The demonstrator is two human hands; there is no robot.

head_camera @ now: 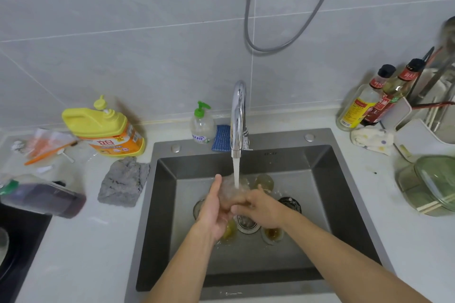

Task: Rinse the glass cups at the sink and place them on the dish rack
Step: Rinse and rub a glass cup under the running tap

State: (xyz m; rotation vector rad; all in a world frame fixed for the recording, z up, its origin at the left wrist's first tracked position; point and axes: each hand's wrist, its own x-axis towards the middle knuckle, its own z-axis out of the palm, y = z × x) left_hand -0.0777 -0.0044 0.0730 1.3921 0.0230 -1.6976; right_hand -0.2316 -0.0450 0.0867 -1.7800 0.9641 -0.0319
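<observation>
I have both hands over the middle of the sink, under the running stream from the chrome faucet. My left hand is curled around a clear glass cup, thumb up along its left side, gripping it from below and behind. My right hand is closed against the cup from the right, fingers bent at its rim or wall; I cannot tell whether they reach inside, as the splashing water blurs that spot. The water lands right on the cup. More glass cups rest on the sink floor: one with a yellowish tint behind my hands, one near the drain with brown residue, another partly under my left wrist, and one edge showing at the left. The drain strainer lies just beneath my hands. On the surface to the left stand a yellow detergent jug and a grey cloth; a soap pump bottle and a blue sponge are beside the faucet. The dish rack is at the far right, with sauce bottles just beside it.
</observation>
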